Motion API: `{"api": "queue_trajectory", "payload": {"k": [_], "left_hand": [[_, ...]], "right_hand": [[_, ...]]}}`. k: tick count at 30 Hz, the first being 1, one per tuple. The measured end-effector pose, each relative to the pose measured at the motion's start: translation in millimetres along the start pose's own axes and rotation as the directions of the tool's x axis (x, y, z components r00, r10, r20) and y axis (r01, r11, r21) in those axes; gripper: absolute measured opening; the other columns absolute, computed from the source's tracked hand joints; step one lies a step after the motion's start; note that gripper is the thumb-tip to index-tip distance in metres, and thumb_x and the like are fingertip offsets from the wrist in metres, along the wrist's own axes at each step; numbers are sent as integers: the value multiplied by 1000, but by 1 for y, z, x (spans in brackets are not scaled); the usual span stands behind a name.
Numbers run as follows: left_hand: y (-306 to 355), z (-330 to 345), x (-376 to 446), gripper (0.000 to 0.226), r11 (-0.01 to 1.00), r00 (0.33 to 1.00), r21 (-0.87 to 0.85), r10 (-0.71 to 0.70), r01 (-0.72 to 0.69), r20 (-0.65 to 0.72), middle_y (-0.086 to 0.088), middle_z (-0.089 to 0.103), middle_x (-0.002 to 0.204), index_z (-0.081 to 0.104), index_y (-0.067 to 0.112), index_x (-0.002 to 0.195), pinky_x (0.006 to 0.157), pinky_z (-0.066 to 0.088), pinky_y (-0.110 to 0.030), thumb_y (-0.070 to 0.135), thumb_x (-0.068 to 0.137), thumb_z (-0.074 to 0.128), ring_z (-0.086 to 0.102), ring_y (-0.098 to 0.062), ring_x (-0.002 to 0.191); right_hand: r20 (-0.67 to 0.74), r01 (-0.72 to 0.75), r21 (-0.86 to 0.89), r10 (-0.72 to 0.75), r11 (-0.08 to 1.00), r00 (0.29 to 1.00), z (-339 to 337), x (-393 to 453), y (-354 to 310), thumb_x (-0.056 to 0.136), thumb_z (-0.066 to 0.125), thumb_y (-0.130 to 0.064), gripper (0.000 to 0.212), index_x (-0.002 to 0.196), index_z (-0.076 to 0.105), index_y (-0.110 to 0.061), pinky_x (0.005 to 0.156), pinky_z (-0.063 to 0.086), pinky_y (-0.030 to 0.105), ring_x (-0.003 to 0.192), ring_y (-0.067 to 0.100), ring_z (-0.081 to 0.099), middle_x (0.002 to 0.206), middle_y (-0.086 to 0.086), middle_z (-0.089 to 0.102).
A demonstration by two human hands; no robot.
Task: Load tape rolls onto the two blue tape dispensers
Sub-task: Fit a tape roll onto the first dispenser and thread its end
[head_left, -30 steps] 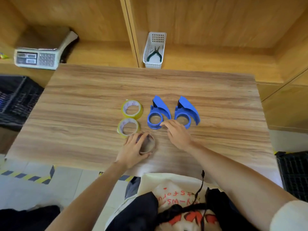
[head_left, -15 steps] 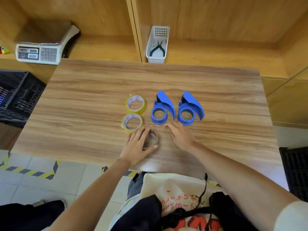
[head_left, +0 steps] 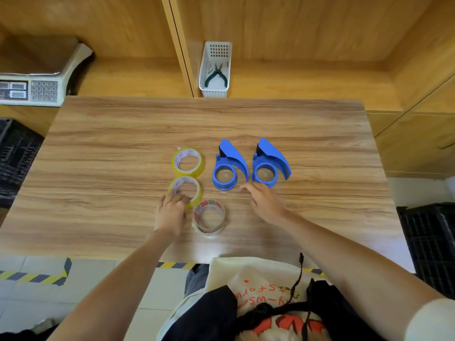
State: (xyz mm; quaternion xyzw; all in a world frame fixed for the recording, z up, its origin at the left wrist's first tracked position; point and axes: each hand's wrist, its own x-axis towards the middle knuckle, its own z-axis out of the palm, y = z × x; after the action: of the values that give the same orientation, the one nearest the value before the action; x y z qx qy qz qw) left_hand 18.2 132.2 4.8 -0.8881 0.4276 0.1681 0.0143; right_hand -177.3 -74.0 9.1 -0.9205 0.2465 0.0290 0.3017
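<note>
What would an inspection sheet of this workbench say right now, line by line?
Surface: wooden table, bare apart from the job's things.
Job's things: two blue tape dispensers, left and right, side by side, both hubs without a roll; two yellow tape rolls, far and near, flat; one clear tape roll nearest the person.
Clutter: nothing seen on the table.
Grippers: left hand with fingers on the near yellow roll's rim; right hand open, fingertips just short of the dispensers.
Cables: thin black cord at the person's chest.
Surroundings: white basket holding pliers, weighing scale, black crates.
</note>
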Motion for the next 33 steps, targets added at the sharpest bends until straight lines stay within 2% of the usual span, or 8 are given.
{"api": "queue_trajectory", "payload": {"k": [4,7,10,15,20,25,30,33], "left_hand": [[-3,-4,12,31,993,989,67,106,-99,-100,-7,75,101,76,21,97,104,38,-46,11,68,76,66,-31,107],[3,-14,20,30,975,956,85,217,-204,-195,-6,76,80,76,19,92,88,53,-43,14,63,82,73,-28,71],[4,-24,37,38,948,899,72,318,-311,-300,-2,72,90,70,17,108,83,51,-34,14,72,77,70,-26,80],[23,-45,68,15,825,703,93,528,-557,-477,-8,60,83,56,11,98,78,39,-32,22,90,48,51,-26,83],[44,-43,84,26,713,637,148,686,-686,-351,-6,65,86,59,12,97,89,40,-32,26,97,38,61,-27,85],[47,-32,87,15,630,593,233,776,-741,-214,-2,58,83,58,16,93,83,40,-35,24,94,45,60,-25,75],[55,-32,91,14,656,647,261,751,-708,-130,0,58,81,60,17,88,77,36,-34,26,90,49,61,-23,74],[64,-36,98,21,695,696,209,713,-688,-82,2,62,78,61,17,83,70,39,-31,28,74,77,66,-21,71]], "right_hand": [[-9,-26,-6,26,1000,1000,-9,11,3,86,43,1,48,128,51,-21,92,47,42,120,23,50,130,1,56],[-25,-26,45,27,999,999,-15,22,4,87,41,0,43,121,53,-23,88,51,45,114,20,56,124,-2,62],[-55,-40,43,42,998,998,-25,34,3,89,40,-11,29,111,51,-27,73,55,44,96,19,63,107,-8,66],[-120,-78,24,81,997,989,-41,56,5,96,38,-20,19,108,52,-24,64,49,38,84,28,64,96,-2,68],[-76,-141,112,150,984,986,-51,65,18,89,44,-10,29,115,51,-22,75,52,45,96,26,63,103,1,65],[-84,-145,126,157,981,984,-44,71,28,94,42,-13,30,122,49,-23,77,52,46,95,27,62,108,3,59],[-72,-121,106,129,987,989,-41,77,24,101,38,-23,30,130,47,-26,76,53,46,100,23,60,120,0,56],[-39,-93,88,97,992,995,-35,81,22,101,41,-32,36,136,42,-35,79,52,44,109,19,58,127,-5,52]]}}
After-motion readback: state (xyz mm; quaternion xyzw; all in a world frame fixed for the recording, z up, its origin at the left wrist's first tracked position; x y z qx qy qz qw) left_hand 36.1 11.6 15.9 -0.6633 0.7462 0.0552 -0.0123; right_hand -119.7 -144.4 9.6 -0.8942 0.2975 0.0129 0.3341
